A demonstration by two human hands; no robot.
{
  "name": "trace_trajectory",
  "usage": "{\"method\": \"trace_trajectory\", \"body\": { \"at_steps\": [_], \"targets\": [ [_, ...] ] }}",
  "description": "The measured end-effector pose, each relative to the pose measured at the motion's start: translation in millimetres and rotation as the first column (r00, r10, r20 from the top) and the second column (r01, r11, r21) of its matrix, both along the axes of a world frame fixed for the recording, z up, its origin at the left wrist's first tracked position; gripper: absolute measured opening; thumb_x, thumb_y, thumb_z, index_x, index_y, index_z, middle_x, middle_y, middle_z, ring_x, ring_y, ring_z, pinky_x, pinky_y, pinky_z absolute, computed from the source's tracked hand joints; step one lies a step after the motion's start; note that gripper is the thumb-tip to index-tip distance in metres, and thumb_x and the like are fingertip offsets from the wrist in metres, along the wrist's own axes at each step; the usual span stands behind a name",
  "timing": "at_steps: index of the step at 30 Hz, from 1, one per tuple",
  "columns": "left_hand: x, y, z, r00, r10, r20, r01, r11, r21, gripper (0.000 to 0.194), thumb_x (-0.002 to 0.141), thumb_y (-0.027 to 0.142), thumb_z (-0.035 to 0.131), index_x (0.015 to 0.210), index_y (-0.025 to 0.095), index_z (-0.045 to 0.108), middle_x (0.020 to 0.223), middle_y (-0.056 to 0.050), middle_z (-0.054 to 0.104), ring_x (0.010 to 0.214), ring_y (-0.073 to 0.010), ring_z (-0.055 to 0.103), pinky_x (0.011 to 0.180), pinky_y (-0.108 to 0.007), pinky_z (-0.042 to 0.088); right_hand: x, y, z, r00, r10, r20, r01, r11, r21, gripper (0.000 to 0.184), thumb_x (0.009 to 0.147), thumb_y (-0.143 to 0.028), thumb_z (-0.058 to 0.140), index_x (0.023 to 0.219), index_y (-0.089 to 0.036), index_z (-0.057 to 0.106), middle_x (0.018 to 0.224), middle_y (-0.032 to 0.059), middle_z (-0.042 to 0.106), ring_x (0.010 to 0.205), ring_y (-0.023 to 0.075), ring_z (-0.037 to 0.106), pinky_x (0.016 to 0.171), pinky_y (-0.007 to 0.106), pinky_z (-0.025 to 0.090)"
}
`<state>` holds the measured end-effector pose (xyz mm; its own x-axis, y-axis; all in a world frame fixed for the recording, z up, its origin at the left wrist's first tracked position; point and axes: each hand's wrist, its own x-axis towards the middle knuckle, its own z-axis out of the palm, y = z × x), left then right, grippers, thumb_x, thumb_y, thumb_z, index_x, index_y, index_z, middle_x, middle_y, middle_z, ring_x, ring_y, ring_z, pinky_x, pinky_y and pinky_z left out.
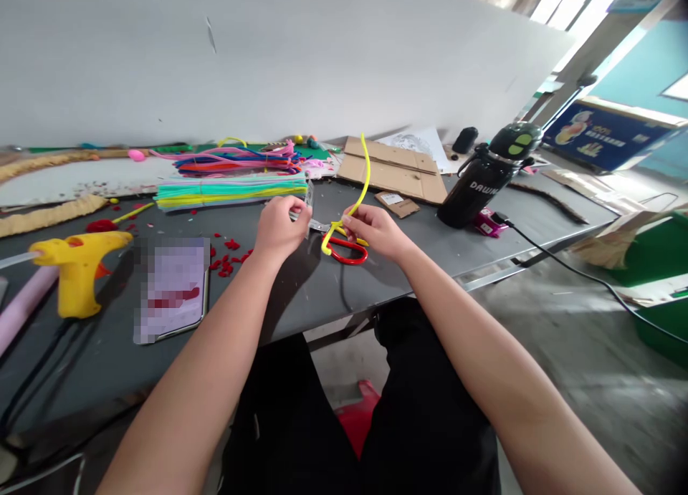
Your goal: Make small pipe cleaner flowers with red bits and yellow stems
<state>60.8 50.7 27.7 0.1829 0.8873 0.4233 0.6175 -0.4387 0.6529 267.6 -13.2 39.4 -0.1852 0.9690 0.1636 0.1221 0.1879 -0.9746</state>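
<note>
My right hand pinches a yellow pipe cleaner, which curves up above the fingers and bends down below them to a hooked end. My left hand is closed, thumb against fingers. A small silvery-grey piece shows beside its fingertips; whether the hand grips it I cannot tell. Between the hands lies a pair of scissors with red and yellow handles, its metal blades pointing toward the left hand. Behind the left hand are bundles of coloured pipe cleaners, in mint, yellow, pink, blue and red.
At left are a yellow glue gun, a phone and red scraps. Cardboard lies toward the back. On the right, a black bottle stands by a pink box with a cable running off the table edge.
</note>
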Motion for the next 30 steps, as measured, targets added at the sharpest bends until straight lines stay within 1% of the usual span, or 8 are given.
{"method": "trace_trajectory", "body": {
  "at_steps": [2, 3, 5, 7, 12, 20, 25, 30],
  "targets": [
    [2.8, -6.2, 7.0, 0.979, -0.132, 0.154, 0.140, 0.989, -0.044, 0.027, 0.083, 0.041, 0.061, 0.086, 0.017, 0.072, 0.087, -0.007, 0.072, 0.078, -0.0190, 0.060, 0.074, -0.030, 0.045, -2.7, 1.3, -1.7, 0.999, 0.012, 0.041, -0.012, 1.000, 0.009, 0.030, 0.086, -0.045, 0.068, 0.089, -0.017, 0.060, 0.073, -0.0009, 0.060, 0.065, 0.0109, 0.058, 0.064, 0.026, 0.051],
    [4.2, -9.6, 10.5, 0.948, -0.214, 0.236, 0.244, 0.964, -0.109, 0.028, 0.084, 0.042, 0.060, 0.084, 0.016, 0.072, 0.081, -0.006, 0.070, 0.072, -0.0168, 0.058, 0.069, -0.028, 0.043, -3.8, 1.7, -2.0, 0.998, 0.012, 0.061, -0.013, 1.000, 0.014, 0.030, 0.087, -0.045, 0.067, 0.090, -0.017, 0.059, 0.072, -0.0009, 0.060, 0.064, 0.0112, 0.058, 0.063, 0.026, 0.051],
    [6.6, -16.1, 16.3, 0.874, -0.335, 0.352, 0.431, 0.869, -0.242, 0.028, 0.084, 0.041, 0.061, 0.079, 0.016, 0.072, 0.069, -0.002, 0.064, 0.061, -0.0131, 0.051, 0.060, -0.026, 0.038, -5.5, 2.1, -1.6, 0.996, 0.003, 0.094, -0.005, 1.000, 0.030, 0.028, 0.088, -0.044, 0.066, 0.090, -0.017, 0.059, 0.071, -0.0011, 0.060, 0.063, 0.0113, 0.057, 0.062, 0.026, 0.051],
    [7.8, -20.7, 19.3, 0.844, -0.365, 0.394, 0.496, 0.810, -0.312, 0.024, 0.080, 0.037, 0.065, 0.076, 0.015, 0.071, 0.061, 0.000, 0.059, 0.055, -0.0106, 0.045, 0.055, -0.025, 0.034, -7.0, 2.0, -0.6, 0.992, -0.015, 0.122, 0.008, 0.999, 0.053, 0.027, 0.088, -0.044, 0.065, 0.090, -0.017, 0.059, 0.070, -0.0017, 0.058, 0.062, 0.0112, 0.056, 0.061, 0.026, 0.049],
    [6.7, -21.7, 17.3, 0.848, -0.385, 0.363, 0.504, 0.798, -0.330, 0.023, 0.076, 0.036, 0.070, 0.080, 0.013, 0.074, 0.068, -0.001, 0.065, 0.060, -0.0113, 0.051, 0.059, -0.025, 0.038, -8.3, 1.5, -0.2, 0.976, -0.073, 0.205, 0.051, 0.993, 0.109, 0.026, 0.089, -0.043, 0.063, 0.091, -0.017, 0.060, 0.069, -0.0016, 0.059, 0.061, 0.0115, 0.054, 0.059, 0.026, 0.046],
    [5.4, -19.5, 14.6, 0.868, -0.405, 0.288, 0.483, 0.824, -0.297, 0.025, 0.076, 0.036, 0.070, 0.079, 0.013, 0.077, 0.072, -0.005, 0.071, 0.068, -0.0168, 0.061, 0.062, -0.026, 0.043, 0.8, -0.8, -3.9, 0.933, -0.149, 0.328, 0.093, 0.979, 0.181, 0.029, 0.084, -0.044, 0.068, 0.094, -0.016, 0.070, 0.077, 0.0028, 0.067, 0.068, 0.0141, 0.058, 0.064, 0.027, 0.050],
    [7.4, -20.0, 11.8, 0.863, -0.410, 0.297, 0.490, 0.823, -0.287, 0.022, 0.075, 0.033, 0.071, 0.079, 0.012, 0.077, 0.072, -0.005, 0.071, 0.069, -0.0164, 0.061, 0.061, -0.026, 0.042, 1.0, -2.9, -1.7, 0.917, -0.160, 0.366, 0.082, 0.972, 0.219, 0.023, 0.084, -0.037, 0.067, 0.089, -0.016, 0.073, 0.082, 0.0048, 0.070, 0.069, 0.0141, 0.060, 0.064, 0.027, 0.049],
    [11.5, -16.7, 5.0, 0.873, -0.358, 0.331, 0.455, 0.841, -0.291, 0.021, 0.073, 0.033, 0.071, 0.074, 0.012, 0.075, 0.065, -0.003, 0.066, 0.063, -0.0139, 0.056, 0.059, -0.025, 0.040, -2.6, -2.4, -3.1, 0.912, -0.194, 0.363, 0.065, 0.939, 0.339, 0.021, 0.083, -0.036, 0.068, 0.086, -0.016, 0.073, 0.079, 0.0039, 0.070, 0.066, 0.0135, 0.059, 0.063, 0.026, 0.048]
  ]
}}
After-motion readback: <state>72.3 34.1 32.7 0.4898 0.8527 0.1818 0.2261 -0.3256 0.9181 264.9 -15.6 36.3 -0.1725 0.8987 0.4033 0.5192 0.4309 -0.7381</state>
